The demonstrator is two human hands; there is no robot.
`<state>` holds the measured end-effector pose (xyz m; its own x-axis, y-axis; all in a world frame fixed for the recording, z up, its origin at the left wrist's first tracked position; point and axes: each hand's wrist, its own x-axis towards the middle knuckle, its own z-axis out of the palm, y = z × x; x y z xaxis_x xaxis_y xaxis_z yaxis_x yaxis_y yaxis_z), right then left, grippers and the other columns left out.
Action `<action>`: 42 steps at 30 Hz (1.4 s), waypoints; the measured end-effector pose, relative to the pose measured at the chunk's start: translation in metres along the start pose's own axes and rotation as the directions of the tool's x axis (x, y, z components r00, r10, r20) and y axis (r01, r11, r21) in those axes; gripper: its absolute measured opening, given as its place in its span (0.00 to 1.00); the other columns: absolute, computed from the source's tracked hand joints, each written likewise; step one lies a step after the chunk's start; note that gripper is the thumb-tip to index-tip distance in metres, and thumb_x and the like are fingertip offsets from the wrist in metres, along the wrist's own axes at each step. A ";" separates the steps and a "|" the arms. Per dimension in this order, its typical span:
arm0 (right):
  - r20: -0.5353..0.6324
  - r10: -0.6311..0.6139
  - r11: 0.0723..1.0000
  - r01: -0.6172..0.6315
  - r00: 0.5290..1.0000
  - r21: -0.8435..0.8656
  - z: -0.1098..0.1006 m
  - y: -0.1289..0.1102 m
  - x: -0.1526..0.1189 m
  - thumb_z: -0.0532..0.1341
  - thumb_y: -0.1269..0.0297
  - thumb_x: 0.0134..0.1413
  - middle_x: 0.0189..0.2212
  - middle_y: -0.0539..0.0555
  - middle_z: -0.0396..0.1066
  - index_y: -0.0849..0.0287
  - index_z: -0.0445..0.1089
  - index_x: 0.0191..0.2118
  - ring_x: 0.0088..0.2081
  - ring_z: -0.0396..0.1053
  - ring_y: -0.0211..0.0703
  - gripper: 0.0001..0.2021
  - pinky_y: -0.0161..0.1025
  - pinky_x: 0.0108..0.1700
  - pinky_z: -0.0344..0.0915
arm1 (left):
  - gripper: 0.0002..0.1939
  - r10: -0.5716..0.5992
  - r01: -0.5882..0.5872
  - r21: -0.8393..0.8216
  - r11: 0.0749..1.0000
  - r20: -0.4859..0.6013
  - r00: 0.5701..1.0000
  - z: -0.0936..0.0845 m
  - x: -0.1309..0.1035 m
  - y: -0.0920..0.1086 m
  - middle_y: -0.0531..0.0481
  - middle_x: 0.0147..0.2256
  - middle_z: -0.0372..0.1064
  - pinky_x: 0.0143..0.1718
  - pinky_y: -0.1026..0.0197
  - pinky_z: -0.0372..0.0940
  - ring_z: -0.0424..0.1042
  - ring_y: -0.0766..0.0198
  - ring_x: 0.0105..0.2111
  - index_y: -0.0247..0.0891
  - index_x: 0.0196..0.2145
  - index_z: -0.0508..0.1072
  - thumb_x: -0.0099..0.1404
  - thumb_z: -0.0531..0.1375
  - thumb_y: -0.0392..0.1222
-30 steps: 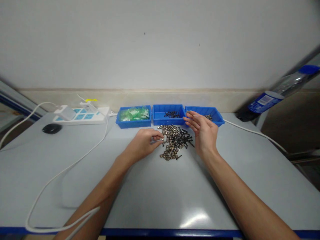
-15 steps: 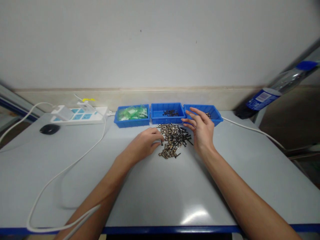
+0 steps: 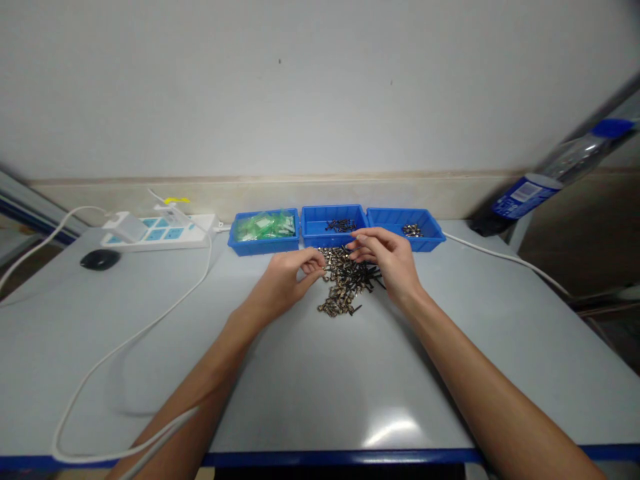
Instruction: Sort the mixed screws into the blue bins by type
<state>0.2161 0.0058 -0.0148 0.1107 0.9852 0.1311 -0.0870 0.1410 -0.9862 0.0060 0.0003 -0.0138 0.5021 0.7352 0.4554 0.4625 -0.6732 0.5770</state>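
Note:
A heap of mixed dark screws and brassy metal fasteners [image 3: 345,290] lies on the table between my hands. At the left edge of the heap is my left hand [image 3: 290,277], its thumb and fingers closed in a pinch; whatever sits at the tips is too small to make out. My right hand [image 3: 387,260] hovers over the heap's right side with fingers bent together near the middle bin, and what they hold is not clear. Behind the heap stand the middle blue bin [image 3: 313,233] with dark screws [image 3: 341,225] and the right blue bin [image 3: 385,219] with shiny fasteners [image 3: 413,231].
A left blue bin [image 3: 265,248] holds green plastic packets [image 3: 265,227]. Further left are a white power strip [image 3: 200,235] and a black mouse [image 3: 100,259]. A white cable [image 3: 145,330] loops across the table to my left forearm. A bottle [image 3: 530,193] leans at the right.
My right hand has moved left and down from the right bin, its fingers drawing together, which uncovers the fasteners there. The dark screw at my left fingertips no longer shows clearly.

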 end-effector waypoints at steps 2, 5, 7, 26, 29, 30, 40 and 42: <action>0.132 -0.014 0.997 0.024 0.991 -0.075 0.002 -0.002 -0.003 0.68 0.58 0.51 0.28 0.54 0.79 0.59 0.78 0.36 0.28 0.75 0.39 0.11 0.38 0.33 0.71 | 0.06 -0.034 0.028 -0.057 0.998 -0.098 0.995 -0.002 0.001 0.004 0.54 0.31 0.73 0.35 0.67 0.69 0.73 0.69 0.29 0.37 0.36 0.71 0.62 0.65 0.31; 0.301 0.007 0.995 0.024 0.954 -0.100 0.004 -0.003 -0.008 0.70 0.56 0.49 0.31 0.54 0.79 0.59 0.79 0.38 0.31 0.76 0.42 0.13 0.40 0.37 0.73 | 0.07 -0.068 0.050 -0.115 0.992 -0.155 0.986 -0.003 0.002 0.008 0.54 0.31 0.73 0.36 0.67 0.72 0.74 0.69 0.30 0.37 0.35 0.70 0.62 0.66 0.34; 0.372 0.047 0.997 -0.022 0.927 -0.071 0.004 -0.003 -0.010 0.72 0.55 0.47 0.30 0.53 0.79 0.58 0.79 0.37 0.32 0.77 0.42 0.14 0.41 0.39 0.74 | 0.08 -0.087 0.066 -0.140 0.988 -0.148 0.985 -0.004 0.001 0.009 0.54 0.31 0.73 0.37 0.67 0.73 0.75 0.69 0.30 0.37 0.34 0.69 0.63 0.66 0.36; 0.160 -0.006 0.991 -0.016 0.987 0.132 0.008 0.003 0.012 0.71 0.62 0.49 0.52 0.54 0.77 0.50 0.73 0.54 0.47 0.77 0.44 0.24 0.45 0.51 0.71 | 0.05 -0.038 0.035 0.017 0.999 0.248 0.968 -0.004 -0.004 0.001 0.53 0.27 0.73 0.33 0.65 0.63 0.70 0.67 0.28 0.37 0.32 0.77 0.64 0.62 0.31; 0.261 -0.016 0.991 0.050 0.965 -0.124 0.001 -0.002 0.010 0.68 0.58 0.53 0.42 0.55 0.80 0.55 0.76 0.48 0.39 0.77 0.43 0.16 0.43 0.43 0.71 | 0.09 -0.049 0.064 -0.038 0.997 0.319 0.946 -0.007 -0.004 0.007 0.55 0.27 0.71 0.31 0.66 0.62 0.68 0.67 0.27 0.37 0.34 0.76 0.59 0.70 0.42; 0.312 -0.027 0.963 0.108 0.950 -0.246 -0.002 -0.005 0.008 0.68 0.57 0.54 0.38 0.54 0.79 0.56 0.77 0.45 0.35 0.75 0.42 0.14 0.41 0.39 0.70 | 0.15 -0.051 0.070 -0.046 0.997 0.337 0.940 -0.007 -0.004 0.008 0.55 0.27 0.71 0.30 0.65 0.62 0.68 0.67 0.26 0.37 0.35 0.75 0.54 0.73 0.45; 0.648 0.095 0.741 0.381 0.756 -0.553 -0.041 -0.013 -0.033 0.76 0.58 0.42 0.31 0.48 0.70 0.56 0.73 0.40 0.24 0.67 0.37 0.19 0.35 0.28 0.64 | 0.18 -0.111 0.152 -0.087 0.985 0.360 0.926 0.010 -0.004 0.010 0.57 0.26 0.69 0.27 0.67 0.60 0.68 0.68 0.23 0.37 0.32 0.71 0.49 0.75 0.41; 0.655 0.063 0.750 0.397 0.753 -0.529 -0.038 -0.007 -0.035 0.74 0.59 0.47 0.33 0.50 0.70 0.56 0.75 0.40 0.26 0.68 0.37 0.14 0.37 0.31 0.66 | 0.16 -0.123 0.165 -0.086 0.982 0.366 0.923 0.010 -0.004 0.009 0.57 0.25 0.70 0.27 0.67 0.62 0.69 0.67 0.24 0.36 0.32 0.73 0.50 0.75 0.39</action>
<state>0.2508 -0.0332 -0.0158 -0.5709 0.8145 0.1027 0.5023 0.4455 -0.7411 0.0154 -0.0093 -0.0166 0.6735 0.7322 0.1011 0.4744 -0.5330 0.7006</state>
